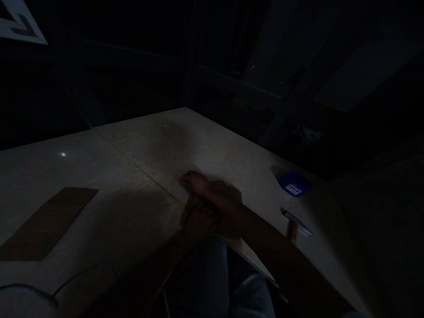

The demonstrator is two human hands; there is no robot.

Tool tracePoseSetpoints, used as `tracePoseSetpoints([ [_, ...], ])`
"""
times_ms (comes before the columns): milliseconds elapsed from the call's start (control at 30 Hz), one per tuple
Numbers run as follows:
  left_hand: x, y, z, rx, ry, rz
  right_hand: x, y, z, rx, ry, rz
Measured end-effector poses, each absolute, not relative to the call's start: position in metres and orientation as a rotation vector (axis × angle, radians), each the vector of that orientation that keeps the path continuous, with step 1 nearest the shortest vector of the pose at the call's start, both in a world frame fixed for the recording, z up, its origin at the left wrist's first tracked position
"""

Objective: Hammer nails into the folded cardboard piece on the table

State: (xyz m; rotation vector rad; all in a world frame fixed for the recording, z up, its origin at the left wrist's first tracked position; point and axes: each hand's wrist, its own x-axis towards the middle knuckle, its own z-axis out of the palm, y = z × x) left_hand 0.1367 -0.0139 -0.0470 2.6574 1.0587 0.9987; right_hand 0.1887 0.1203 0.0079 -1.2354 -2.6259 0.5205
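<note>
In the dim head view, my right hand (195,182) reaches across in front of me with its fingers curled closed. What it holds, if anything, is lost in shadow. My left hand (199,223) is just below it, nearer my body, and partly covered by my right forearm. Its fingers are too dark to make out clearly. Both hands are at a brown flat piece (232,191), perhaps cardboard, lying on the pale table (215,145) close to its near edge. My right forearm crosses over this piece and hides much of it.
A hammer (293,227) with a wooden handle lies on the right, beyond my right forearm. Behind it stands a blue container (296,183) with a white label. A brown cardboard strip (49,225) lies at left, above a dark cable (33,289). A seam crosses the table.
</note>
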Motion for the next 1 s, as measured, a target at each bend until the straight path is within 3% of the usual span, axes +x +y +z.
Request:
tracePoseSetpoints([
  [267, 0.137, -0.013, -0.045, 2.635, 1.044, 0.964, 0.197, 0.117, 0.009, -1.212, -2.611, 0.504],
  [500, 0.134, -0.014, -0.038, 2.594, 0.995, 1.078, 0.282, 0.054, 0.029, -1.125, -2.078, 0.657],
  [800, 0.130, -0.008, -0.031, 2.327, 1.507, 1.207, 0.463, -0.105, 0.036, -1.776, -1.435, 0.229],
  [1000, 0.131, 0.003, -0.042, 2.125, 1.541, 1.292, 0.479, -0.149, 0.014, -1.800, -1.294, 0.334],
])
